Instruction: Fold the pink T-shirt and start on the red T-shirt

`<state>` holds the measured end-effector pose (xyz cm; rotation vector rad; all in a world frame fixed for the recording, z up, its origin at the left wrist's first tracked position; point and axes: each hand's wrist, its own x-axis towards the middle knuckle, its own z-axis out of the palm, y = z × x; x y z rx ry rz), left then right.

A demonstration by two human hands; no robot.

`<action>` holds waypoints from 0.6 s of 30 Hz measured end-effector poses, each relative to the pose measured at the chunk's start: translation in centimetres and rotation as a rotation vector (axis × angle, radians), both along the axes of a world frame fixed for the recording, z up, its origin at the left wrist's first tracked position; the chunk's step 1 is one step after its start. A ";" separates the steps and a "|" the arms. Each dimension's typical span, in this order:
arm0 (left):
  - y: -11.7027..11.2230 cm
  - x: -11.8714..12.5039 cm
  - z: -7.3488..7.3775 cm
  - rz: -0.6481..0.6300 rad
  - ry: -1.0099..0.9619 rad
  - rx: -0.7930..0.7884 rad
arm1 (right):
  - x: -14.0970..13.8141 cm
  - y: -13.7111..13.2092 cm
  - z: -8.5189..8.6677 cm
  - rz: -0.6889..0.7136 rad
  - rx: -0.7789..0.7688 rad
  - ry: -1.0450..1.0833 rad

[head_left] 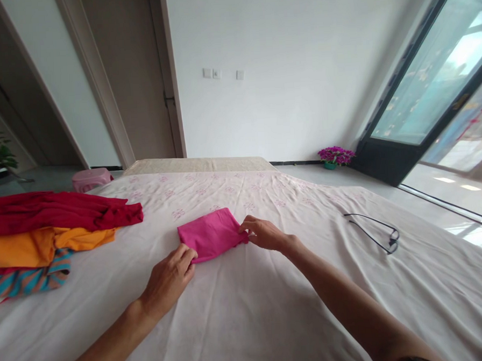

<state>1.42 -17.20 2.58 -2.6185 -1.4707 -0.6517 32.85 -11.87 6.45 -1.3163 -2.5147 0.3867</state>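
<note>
A bright pink folded cloth (210, 235), perhaps a garment, lies flat on the pale sheet (248, 309) in the middle of the head view. My left hand (171, 273) is closed on its near left corner, fingertips pinching the edge. At the cloth's right end, my right hand (263, 233) pinches the edge between thumb and fingers. How many layers the cloth has cannot be made out.
On the left lie a red garment (57, 211), an orange one (22, 248) and a striped one (36, 277), heaped together. Black-framed glasses (379, 232) rest on the sheet at right. Beyond stand a pink stool (91, 179) and a flower pot (329, 165).
</note>
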 end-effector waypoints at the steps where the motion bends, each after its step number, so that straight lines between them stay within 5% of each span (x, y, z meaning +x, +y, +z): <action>1: 0.1 -0.2 -0.1 0.006 0.004 0.021 | -0.2 0.0 -0.2 -0.007 0.021 0.005; 6: 0.0 -1.0 0.0 0.036 0.005 0.026 | -0.9 -0.1 -1.0 -0.005 0.145 -0.076; 18: -0.5 -1.1 0.9 0.089 0.129 -0.069 | -0.9 -1.7 -0.5 0.033 0.107 -0.109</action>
